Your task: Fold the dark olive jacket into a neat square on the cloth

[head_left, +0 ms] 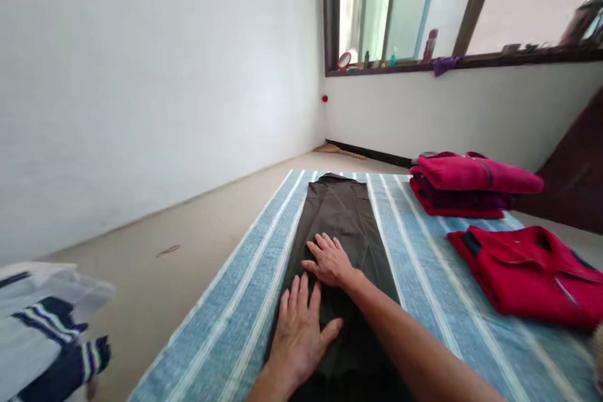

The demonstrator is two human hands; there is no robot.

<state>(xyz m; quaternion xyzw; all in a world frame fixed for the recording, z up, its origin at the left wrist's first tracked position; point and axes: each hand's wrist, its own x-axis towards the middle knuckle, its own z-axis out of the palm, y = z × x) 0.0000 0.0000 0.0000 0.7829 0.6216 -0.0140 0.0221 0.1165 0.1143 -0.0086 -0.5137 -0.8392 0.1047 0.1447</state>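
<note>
A dark brown garment with a collar (339, 213) lies in a long narrow folded strip, its collar at the far end. My left hand (300, 326) rests flat on its near part, fingers stretched and thumb out to the side. Just beyond it, my right hand (328, 260) presses flat on the cloth with spread fingers, the forearm crossing the garment from the lower right. Neither hand grips anything. Under the garment is a blue cloth with white stripes (245, 282). The garment's near end is partly hidden by my arms.
At the right are a stack of folded red and maroon clothes (471, 182) and a folded red jacket (532, 270). White and navy clothing (42, 333) sits at the lower left. A broom (336, 149) lies by the wall, below a window sill (400, 67) holding small bottles.
</note>
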